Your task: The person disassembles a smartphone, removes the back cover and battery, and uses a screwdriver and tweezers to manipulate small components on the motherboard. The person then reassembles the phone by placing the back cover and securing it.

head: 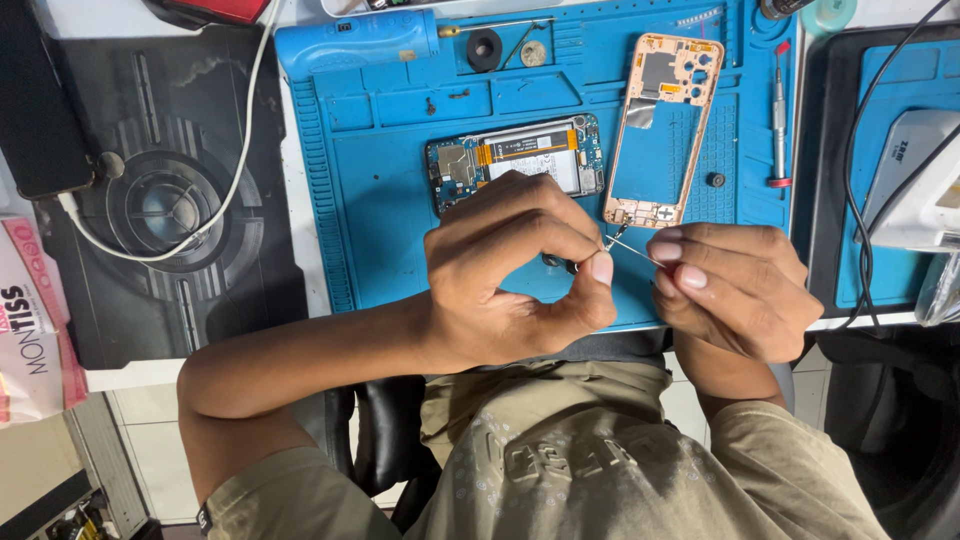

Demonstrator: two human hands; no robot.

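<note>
My left hand (520,265) and my right hand (735,285) meet above the near edge of a blue repair mat (400,190). Thin metal tweezers (628,247) run between them: the right hand pinches the tweezers' body, and the left thumb and forefinger pinch something tiny at the tips, too small to identify. Just beyond the left hand lies an opened phone (515,155) with its circuit board and battery exposed. An orange phone mid-frame (660,125) lies to its right, close to the tweezer tips.
A red-tipped screwdriver (779,115) lies at the mat's right side, with a small screw (716,180) near it. A blue tool (355,42), a black ring (484,49) and a coin-like disc (533,53) sit at the back. A black phone (40,100) with white cable lies left.
</note>
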